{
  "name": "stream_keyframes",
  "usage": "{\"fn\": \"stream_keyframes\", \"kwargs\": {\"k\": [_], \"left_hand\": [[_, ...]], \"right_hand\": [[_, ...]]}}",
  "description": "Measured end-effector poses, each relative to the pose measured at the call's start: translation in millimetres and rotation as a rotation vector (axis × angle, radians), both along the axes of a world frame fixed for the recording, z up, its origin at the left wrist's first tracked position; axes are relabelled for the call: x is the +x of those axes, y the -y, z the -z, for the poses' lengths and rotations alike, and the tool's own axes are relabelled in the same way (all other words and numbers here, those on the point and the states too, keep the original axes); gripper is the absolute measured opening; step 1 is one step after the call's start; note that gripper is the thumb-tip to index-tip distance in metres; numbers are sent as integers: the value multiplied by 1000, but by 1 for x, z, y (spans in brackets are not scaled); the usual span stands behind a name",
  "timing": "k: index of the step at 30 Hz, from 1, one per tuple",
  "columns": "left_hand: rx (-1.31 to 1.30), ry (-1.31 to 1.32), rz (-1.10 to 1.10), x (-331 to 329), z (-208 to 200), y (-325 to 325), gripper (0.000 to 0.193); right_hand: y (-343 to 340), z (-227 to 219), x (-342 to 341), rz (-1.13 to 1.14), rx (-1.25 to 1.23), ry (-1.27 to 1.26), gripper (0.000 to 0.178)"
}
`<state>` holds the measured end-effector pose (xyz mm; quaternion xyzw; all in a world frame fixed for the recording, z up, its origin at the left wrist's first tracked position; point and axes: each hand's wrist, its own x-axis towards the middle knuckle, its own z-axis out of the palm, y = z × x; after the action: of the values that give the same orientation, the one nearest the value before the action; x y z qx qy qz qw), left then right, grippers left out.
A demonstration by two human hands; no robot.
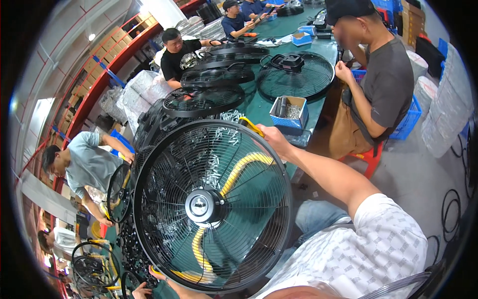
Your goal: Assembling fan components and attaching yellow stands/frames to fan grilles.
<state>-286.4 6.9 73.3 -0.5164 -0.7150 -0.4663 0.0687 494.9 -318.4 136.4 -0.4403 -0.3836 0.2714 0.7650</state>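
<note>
A large round black fan point(200, 205) with a wire grille and silver-grey hub is held up in front of me, tilted over the table edge. Bent yellow pieces point(239, 172) show through its grille, ending in a yellow tube by the upper rim. My right hand point(275, 141) is closed round that yellow tube end at the upper right. At the lower left, my left hand point(160, 275) grips the yellow tube near the fan's rim; its fingers are partly hidden. Just left of it is another person's hand point(142, 291).
Several black fan units point(209, 99) lie along the green table point(316, 107). A blue-and-white box point(289, 113) holds small metal parts; loose bolts point(230, 134) lie behind my fan. One person point(378, 74) sits at the right on a red stool point(366, 158); another point(94, 164) works at the left.
</note>
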Motion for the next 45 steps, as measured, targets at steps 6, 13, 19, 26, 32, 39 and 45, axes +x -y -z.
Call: {"fn": "stream_keyframes", "kwargs": {"k": [6,13,19,26,32,39,45], "left_hand": [[-46,-188,156,48,7,4,44],[257,-664,33,111,-147,62,47],[275,324,826,275,-296,130,47],[-66,207,1480,499,-319,221,41],[-381,237,1778,601,-270,265,44],[-202,337,1769,622,-249,270,41],[-238,377,1584,594,-246,240,28]], "right_hand": [[-1,1,1,282,97,469,14],[-5,2,-3,464,9,586,14],[1,10,-14,449,42,560,17],[52,-39,11,246,90,345,57],[66,-99,-29,415,308,885,80],[50,-121,-33,357,270,775,89],[69,-101,15,285,193,300,68]]}}
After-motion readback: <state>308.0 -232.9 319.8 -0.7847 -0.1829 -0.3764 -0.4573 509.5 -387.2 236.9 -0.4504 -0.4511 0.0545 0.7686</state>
